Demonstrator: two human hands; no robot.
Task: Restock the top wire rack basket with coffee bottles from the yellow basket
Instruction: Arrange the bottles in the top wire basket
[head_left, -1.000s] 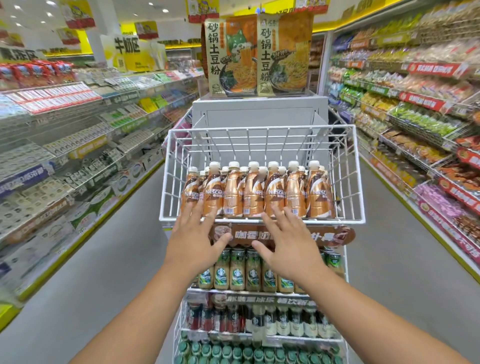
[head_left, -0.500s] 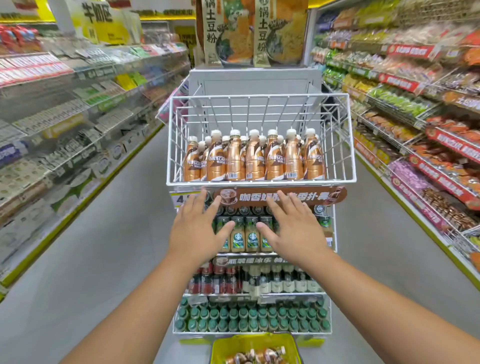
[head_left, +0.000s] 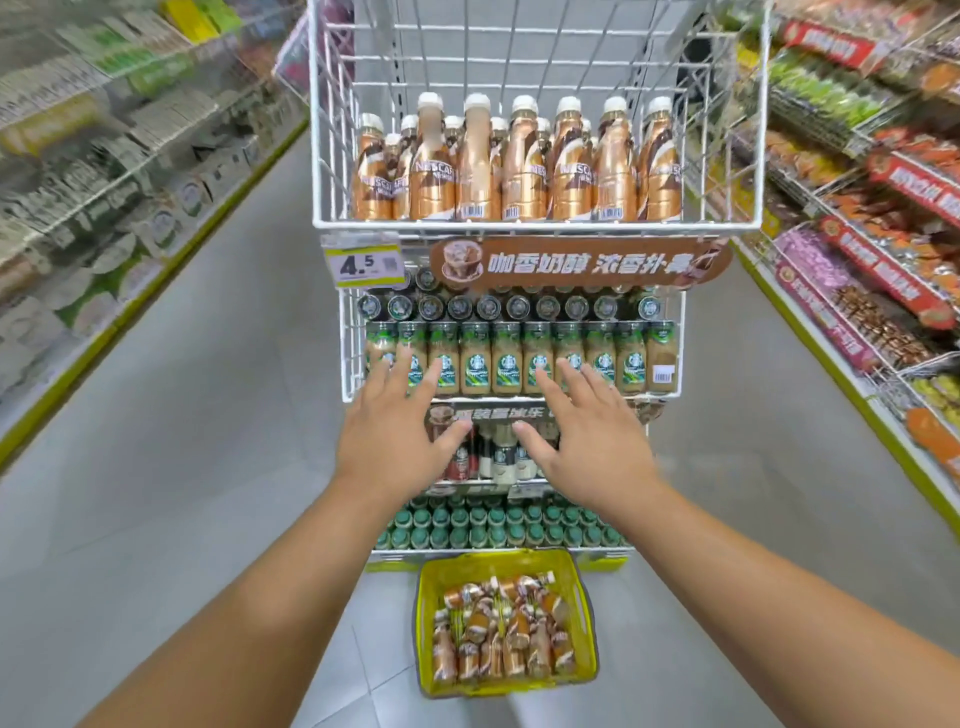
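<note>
The white top wire basket (head_left: 535, 224) of the rack holds several upright brown coffee bottles (head_left: 519, 166) with white caps, lined along its front. On the floor at the rack's foot stands the yellow basket (head_left: 431, 587), with several coffee bottles (head_left: 501, 631) lying inside. My left hand (head_left: 395, 436) and my right hand (head_left: 587, 441) hover side by side with fingers spread and hold nothing. They are in front of the rack's second and third tiers, well below the top basket and above the yellow basket.
Lower rack tiers carry green-labelled glass bottles (head_left: 506, 358), dark small bottles and green-capped bottles (head_left: 498, 527). A price tag reading 4.5 (head_left: 362, 265) and a brown sign (head_left: 582, 262) hang under the top basket. Stocked store shelves line both sides of the grey-floored aisle.
Both empty hands have dropped from the top basket's front edge to the lower tiers. The view has tilted down, bringing the yellow basket fully into sight.
</note>
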